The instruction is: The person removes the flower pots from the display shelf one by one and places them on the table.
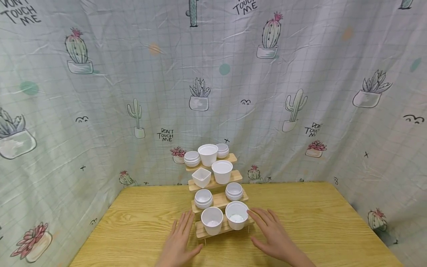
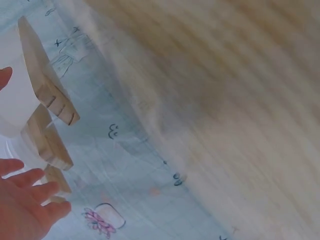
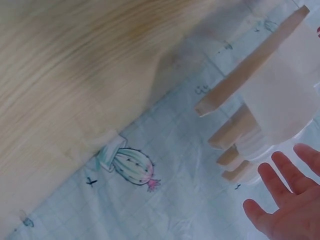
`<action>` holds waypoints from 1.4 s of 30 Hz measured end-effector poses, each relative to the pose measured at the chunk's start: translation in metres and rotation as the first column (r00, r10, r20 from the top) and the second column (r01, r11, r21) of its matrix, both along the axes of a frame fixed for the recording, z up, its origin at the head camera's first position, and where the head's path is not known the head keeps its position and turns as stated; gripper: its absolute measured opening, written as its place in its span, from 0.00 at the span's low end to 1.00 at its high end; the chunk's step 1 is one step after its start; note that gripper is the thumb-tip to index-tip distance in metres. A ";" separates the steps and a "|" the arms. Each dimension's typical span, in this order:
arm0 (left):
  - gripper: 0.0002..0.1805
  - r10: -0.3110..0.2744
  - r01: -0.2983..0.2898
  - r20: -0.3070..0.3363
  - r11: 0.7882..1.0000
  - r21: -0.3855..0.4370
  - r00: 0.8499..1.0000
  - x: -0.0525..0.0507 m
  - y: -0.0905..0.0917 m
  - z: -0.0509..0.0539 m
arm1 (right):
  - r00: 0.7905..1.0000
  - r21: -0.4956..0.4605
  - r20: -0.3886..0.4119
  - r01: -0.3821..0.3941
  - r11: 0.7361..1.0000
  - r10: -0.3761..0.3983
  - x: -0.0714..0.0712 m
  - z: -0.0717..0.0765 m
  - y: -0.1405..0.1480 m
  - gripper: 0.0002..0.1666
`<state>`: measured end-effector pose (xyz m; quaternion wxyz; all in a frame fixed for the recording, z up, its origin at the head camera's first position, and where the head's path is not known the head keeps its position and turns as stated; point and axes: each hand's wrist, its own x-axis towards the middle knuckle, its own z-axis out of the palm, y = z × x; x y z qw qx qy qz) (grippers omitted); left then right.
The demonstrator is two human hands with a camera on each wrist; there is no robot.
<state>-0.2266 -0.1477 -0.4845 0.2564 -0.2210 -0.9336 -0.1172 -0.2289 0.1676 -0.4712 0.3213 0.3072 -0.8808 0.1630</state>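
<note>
A wooden tiered stand (image 1: 220, 200) holds several white plastic pots on its steps. Two tapered round pots, the left one (image 1: 212, 226) and the right one (image 1: 237, 222), occupy the lowest step. Above them sit two small rounded pots, then a square pot (image 1: 201, 179) beside a round pot (image 1: 222, 173). The top step carries a round pot (image 1: 208, 157) between two small rounded ones. My left hand (image 1: 179, 239) is beside the stand's lower left, fingers extended. On the other side, my right hand (image 1: 273, 237) has its fingers spread near the front right pot; contact is unclear.
The stand rests on a wood-grain table (image 1: 307, 215), angled slightly. Behind and along both sides hangs a pale curtain (image 1: 213, 122) printed with cacti. In the wrist views, the stand's step ends (image 2: 57, 102) show beside the hands.
</note>
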 end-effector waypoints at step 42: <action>0.63 0.073 -0.075 0.082 0.997 0.022 0.994 -0.035 0.011 0.000 | 0.998 0.071 0.056 -0.046 0.996 0.042 -0.032 0.017 -0.054 0.33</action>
